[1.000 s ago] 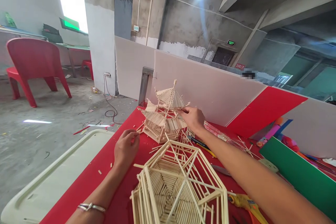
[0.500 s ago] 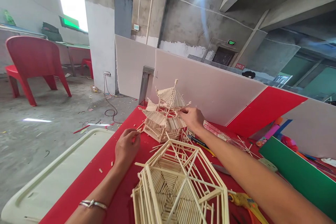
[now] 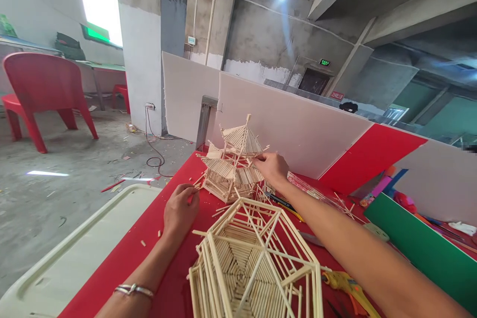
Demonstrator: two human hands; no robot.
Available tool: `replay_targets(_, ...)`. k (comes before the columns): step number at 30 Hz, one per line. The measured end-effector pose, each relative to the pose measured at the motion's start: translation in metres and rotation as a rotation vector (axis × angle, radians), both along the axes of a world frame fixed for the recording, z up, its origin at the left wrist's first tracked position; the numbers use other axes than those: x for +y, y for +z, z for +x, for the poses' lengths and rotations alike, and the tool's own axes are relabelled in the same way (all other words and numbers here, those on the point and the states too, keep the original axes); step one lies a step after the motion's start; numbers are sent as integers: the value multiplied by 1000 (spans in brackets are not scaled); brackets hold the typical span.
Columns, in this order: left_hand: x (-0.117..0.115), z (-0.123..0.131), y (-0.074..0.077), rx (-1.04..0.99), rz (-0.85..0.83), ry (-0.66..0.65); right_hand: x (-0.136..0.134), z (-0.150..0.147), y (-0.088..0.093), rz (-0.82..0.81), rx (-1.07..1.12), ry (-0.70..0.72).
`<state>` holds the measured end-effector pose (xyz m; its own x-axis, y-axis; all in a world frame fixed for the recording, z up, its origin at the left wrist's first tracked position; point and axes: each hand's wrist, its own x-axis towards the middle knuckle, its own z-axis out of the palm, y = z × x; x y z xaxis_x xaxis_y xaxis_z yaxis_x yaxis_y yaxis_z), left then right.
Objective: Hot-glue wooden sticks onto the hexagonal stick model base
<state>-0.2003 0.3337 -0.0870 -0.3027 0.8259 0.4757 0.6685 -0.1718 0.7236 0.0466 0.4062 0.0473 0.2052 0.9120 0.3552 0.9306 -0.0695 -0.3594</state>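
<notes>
A tiered pagoda model (image 3: 244,141) made of thin wooden sticks stands at the far part of the red table. My right hand (image 3: 274,166) reaches to its right side, thumb and fingers closed in a pinch against the model below the top roof. What lies between those fingertips is hidden. My left hand (image 3: 182,206) rests at the model's lower left, fingers curled and pressed together close to some loose sticks (image 3: 199,181); whether it holds one is too small to tell. Nearer to me, between my forearms, sits a larger open stick frame (image 3: 264,251) with a bowl-like layered inside.
A yellow glue gun (image 3: 345,283) lies right of the frame. A utility knife (image 3: 285,204) and bundled sticks (image 3: 316,191) lie behind my right forearm. A green board (image 3: 421,231) stands at right, pale panels (image 3: 290,129) behind. A cream lid-like surface (image 3: 93,238) borders the table's left.
The whole view has shifted slightly. Both hands stay in place at the pagoda model, and nothing on the table has visibly moved.
</notes>
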Motion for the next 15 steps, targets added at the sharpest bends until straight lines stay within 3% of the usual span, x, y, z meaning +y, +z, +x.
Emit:
replay_targets(9,0,0,1,26,1,4,-3,-5,0,3,3,14)
replay_targets(15,4,-2,-1,19,1,5,-20,3,25,108,104,95)
